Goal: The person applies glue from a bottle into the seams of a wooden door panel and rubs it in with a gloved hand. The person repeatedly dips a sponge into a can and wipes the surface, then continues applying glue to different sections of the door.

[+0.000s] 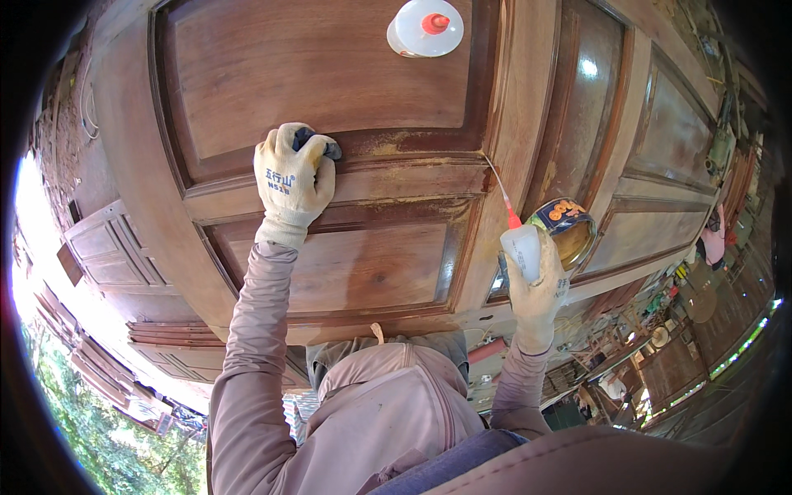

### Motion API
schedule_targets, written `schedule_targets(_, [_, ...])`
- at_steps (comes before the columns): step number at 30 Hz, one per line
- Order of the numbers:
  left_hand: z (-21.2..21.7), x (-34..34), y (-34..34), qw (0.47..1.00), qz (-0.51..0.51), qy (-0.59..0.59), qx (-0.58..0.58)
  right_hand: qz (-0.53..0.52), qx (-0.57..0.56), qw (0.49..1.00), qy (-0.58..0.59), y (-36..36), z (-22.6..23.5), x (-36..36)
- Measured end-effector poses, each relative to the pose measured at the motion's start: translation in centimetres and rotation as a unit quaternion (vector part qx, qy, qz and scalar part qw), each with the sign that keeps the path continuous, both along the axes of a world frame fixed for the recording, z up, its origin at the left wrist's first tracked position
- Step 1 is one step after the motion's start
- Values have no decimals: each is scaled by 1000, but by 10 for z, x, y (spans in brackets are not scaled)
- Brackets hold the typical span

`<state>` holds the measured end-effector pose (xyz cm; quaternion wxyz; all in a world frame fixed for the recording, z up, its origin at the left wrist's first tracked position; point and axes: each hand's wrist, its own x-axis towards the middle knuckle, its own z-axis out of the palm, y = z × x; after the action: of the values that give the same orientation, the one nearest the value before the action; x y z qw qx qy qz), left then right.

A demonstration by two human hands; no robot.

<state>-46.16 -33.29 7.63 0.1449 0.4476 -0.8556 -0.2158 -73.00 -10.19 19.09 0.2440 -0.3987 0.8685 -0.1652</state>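
A large brown panelled wooden door [396,177] lies before me. My right hand [540,293], in a pale work glove, is closed around a white squeeze bottle [521,250] with a red nozzle. From that nozzle a thin pale line runs to the moulding corner between panels; whether it is a fine tip or glue I cannot tell. Just beyond this hand an open tin [571,235] with a dark, orange-marked label stands tilted in view. My left hand [290,183], gloved too, rests with curled fingers on the rail below the upper panel. Something dark shows at its fingertips, possibly glove coating.
A second white bottle [417,35] with a red cap stands on the upper panel. More door panels [115,247] lie to the left, with stacked boards. At the far right a person in pink [712,239] is near cluttered workshop items.
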Motion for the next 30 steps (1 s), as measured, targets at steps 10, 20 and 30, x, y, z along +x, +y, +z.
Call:
schedule_targets(10, [0,0,-1,1000,1,4,-3,-4,2,1000,-3,0,2,1])
schedule_targets(20, [-2,1,0,1000,-1,8,-3,12,20,1000,9,-5,9,0])
schedule_targets(30, [0,-1,-1,1000,3,8,-8,24,21,999,15,-7,10,-1])
